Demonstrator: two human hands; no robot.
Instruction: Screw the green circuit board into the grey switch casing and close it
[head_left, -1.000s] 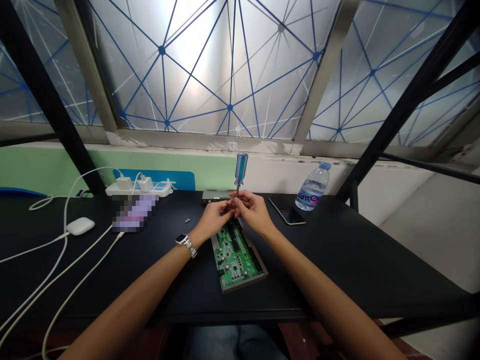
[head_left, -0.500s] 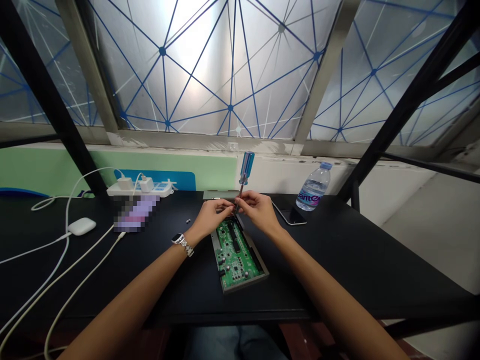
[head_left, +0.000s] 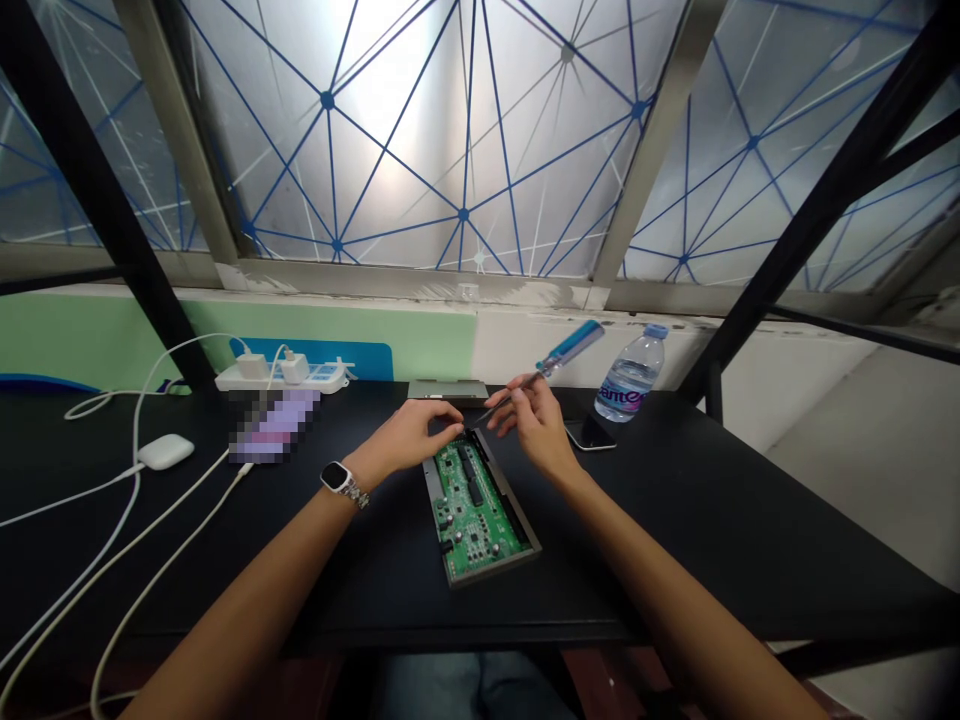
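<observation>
blue-handled steel screwdriver pinched in the curled right hand. left hand half open and empty, just beside the uncovered green circuit board in its grey metal tray.

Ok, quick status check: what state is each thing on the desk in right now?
Left hand: open, fingers at the board's far end
Right hand: holding the screwdriver
Blue-handled screwdriver: tilted, tip near the board
Circuit board: flat in grey casing, components up
Phone: lying flat
Water bottle: upright, capped
Power strip: plugs inserted
</observation>
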